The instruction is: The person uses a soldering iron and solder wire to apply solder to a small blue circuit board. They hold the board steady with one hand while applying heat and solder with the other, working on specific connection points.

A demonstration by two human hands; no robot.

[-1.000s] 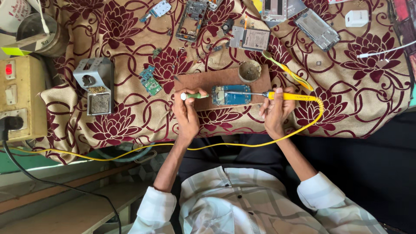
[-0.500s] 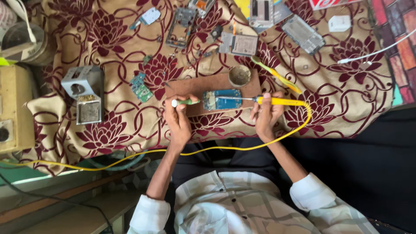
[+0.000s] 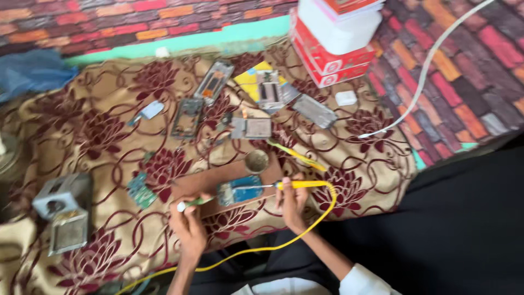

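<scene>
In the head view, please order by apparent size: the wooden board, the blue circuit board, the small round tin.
1. Wooden board, largest.
2. Blue circuit board, lying on it.
3. Round tin, smallest, though blur makes its margin under the circuit board unsure.

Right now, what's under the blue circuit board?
A brown wooden board lies under the blue circuit board, on the floral cloth. The wood directly beneath is covered.
</scene>
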